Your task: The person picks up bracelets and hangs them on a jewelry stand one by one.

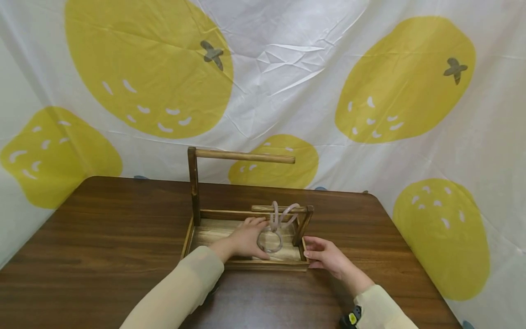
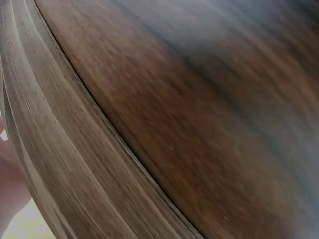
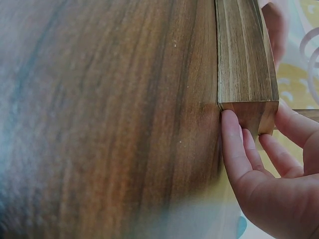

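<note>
A shallow wooden tray (image 1: 242, 263) with two upright posts and bar arms sits in front of me on the table. My left hand (image 1: 248, 238) is inside it, fingers spread round a clear round bangle (image 1: 270, 252), the thumb near the front wall. Two pinkish bangles (image 1: 274, 208) hang on the short bar (image 1: 260, 209) at the right. My right hand (image 1: 328, 259) holds the tray's right end; in the right wrist view its fingers lie along the end wall (image 3: 249, 113), with one digit up at the rim. Only part of the left hand (image 2: 11, 184) shows at its wrist view's edge.
A longer, higher bar (image 1: 246, 156) extends rightward from the tall left post (image 1: 193, 187), above the tray. Under everything is a dark wooden table (image 1: 123, 256). Behind it hangs a white cloth (image 1: 283, 100) printed with large yellow fruit.
</note>
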